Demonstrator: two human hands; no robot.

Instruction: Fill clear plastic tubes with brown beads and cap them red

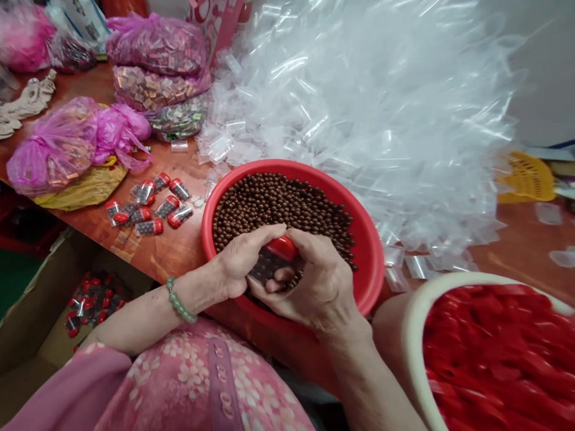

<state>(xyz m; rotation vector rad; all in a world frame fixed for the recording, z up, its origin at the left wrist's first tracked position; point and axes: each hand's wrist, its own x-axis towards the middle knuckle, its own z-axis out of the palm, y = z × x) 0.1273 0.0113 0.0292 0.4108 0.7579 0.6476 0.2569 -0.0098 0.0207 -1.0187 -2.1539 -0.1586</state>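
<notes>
Both my hands meet over a red basin (371, 270) that holds many small brown balls (278, 199). Between them is a small clear plastic container (267, 265) with a red lid (282, 248), dark balls showing through its wall. My left hand (240, 258), with a green bead bracelet (181, 305) at the wrist, closes on the container from the left, its thumb up at the lid. Wrapped round it from the right is my right hand (316, 280), thumb also at the lid, fingers curled beneath. The container's underside is partly hidden by the fingers.
Several filled red-lidded containers (146, 227) lie left of the basin; more (93, 302) sit in a cardboard box (16, 321) below. Clear plastic containers (368, 105) are heaped behind. A pale bucket (410, 310) of red lids (500, 364) stands right. Pink bags (156, 48) are at the back left.
</notes>
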